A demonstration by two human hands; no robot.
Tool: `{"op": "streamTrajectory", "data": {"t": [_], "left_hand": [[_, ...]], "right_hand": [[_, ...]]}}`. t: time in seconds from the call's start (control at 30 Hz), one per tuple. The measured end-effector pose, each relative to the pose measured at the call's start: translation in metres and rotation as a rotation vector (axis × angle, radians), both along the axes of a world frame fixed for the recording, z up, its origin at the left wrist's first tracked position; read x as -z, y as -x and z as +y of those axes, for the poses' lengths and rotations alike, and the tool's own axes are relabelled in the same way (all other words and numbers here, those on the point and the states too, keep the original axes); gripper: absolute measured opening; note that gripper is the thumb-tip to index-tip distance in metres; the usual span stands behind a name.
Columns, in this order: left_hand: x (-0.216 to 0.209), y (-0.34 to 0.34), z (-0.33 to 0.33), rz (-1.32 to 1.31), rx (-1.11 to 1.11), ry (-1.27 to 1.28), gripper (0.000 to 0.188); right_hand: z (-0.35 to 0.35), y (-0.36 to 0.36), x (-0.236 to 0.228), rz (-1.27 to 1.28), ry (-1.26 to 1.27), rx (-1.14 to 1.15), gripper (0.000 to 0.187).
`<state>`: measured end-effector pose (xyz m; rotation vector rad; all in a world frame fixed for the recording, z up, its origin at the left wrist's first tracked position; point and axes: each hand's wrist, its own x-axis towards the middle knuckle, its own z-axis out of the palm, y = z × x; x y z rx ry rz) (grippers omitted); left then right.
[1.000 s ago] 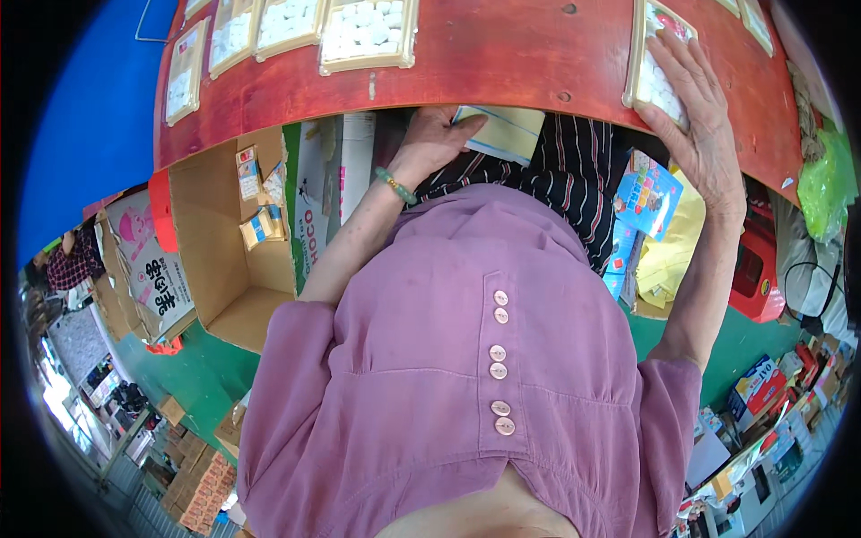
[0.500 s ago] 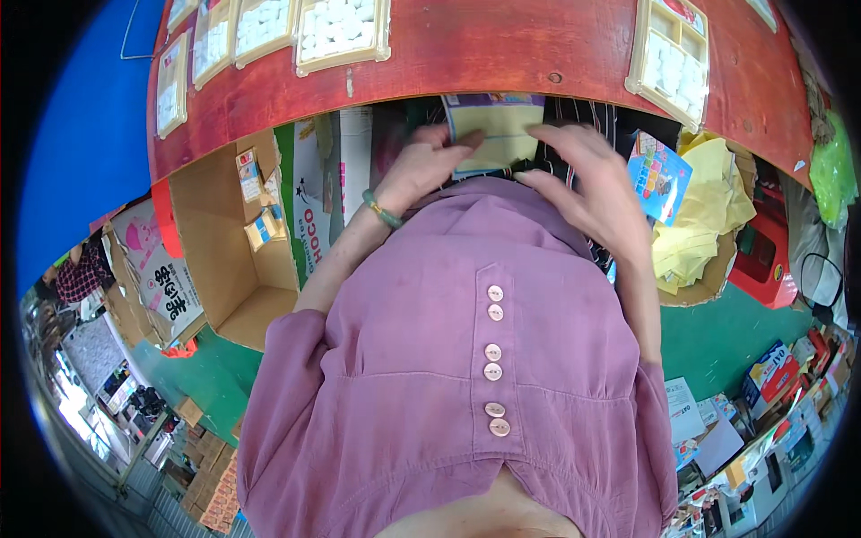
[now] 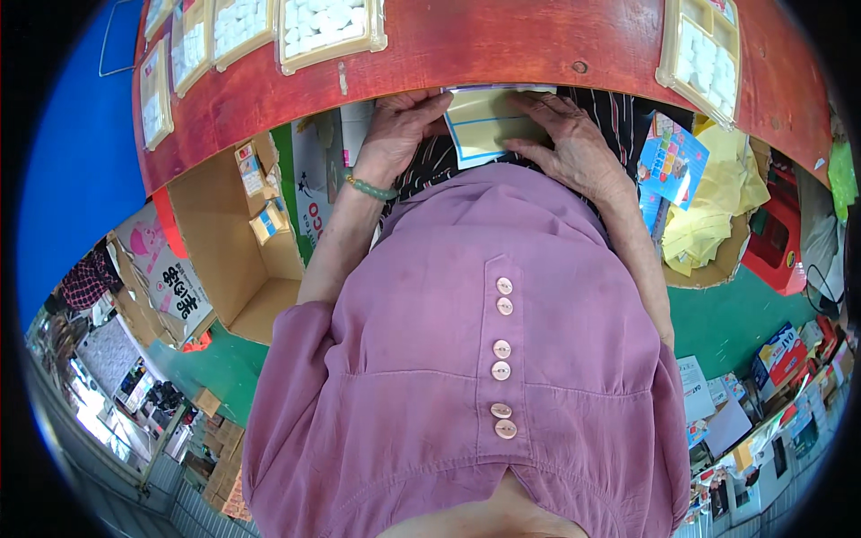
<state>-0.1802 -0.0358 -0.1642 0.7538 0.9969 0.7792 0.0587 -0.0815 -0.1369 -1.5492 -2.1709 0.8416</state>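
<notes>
A flat pale yellow card (image 3: 484,125) with a blue border rests on my lap, just under the table's near edge. Its far end shows a strip of purple print and runs partly beneath the tabletop. My left hand (image 3: 395,134), a green bead bracelet at its wrist, has its thumb and fingers closed at the card's left edge. From the other side, my right hand (image 3: 578,148) lies over the right part of the card, with the fingers curled onto it and the thumb lower down. Some fingertips of both hands are hidden.
On the red table (image 3: 484,45) stand clear trays (image 3: 327,36) of white pieces, with another tray (image 3: 704,63) at right. An open carton (image 3: 224,251) with small packets is at left. At right, a box of yellow sheets (image 3: 708,215) adjoins blue printed cards (image 3: 673,161) and a red stool (image 3: 776,233).
Both hands have settled onto the card, the left at its left edge and the right across its right part. The card has tilted slightly, and the whole view has shifted a little.
</notes>
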Motion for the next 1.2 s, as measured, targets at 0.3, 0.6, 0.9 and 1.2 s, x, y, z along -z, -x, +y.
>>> {"op": "streamTrajectory", "data": {"t": [0.3, 0.6, 0.9, 1.2], "left_hand": [[-0.037, -0.018, -0.003, 0.15, 0.255, -0.119, 0.009], [-0.057, -0.024, -0.008, 0.23, 0.291, -0.203, 0.008], [-0.069, -0.034, -0.021, 0.31, 0.292, -0.347, 0.009], [-0.074, -0.042, -0.022, 0.441, 0.293, -0.542, 0.008]], "right_hand": [[-0.002, 0.017, -0.011, 0.382, -0.026, 0.207, 0.022], [0.003, 0.022, -0.021, 0.521, -0.04, 0.244, 0.017], [-0.005, 0.016, -0.034, 0.556, -0.034, 0.208, 0.014], [-0.009, 0.011, -0.043, 0.454, -0.167, 0.164, 0.013]]}}
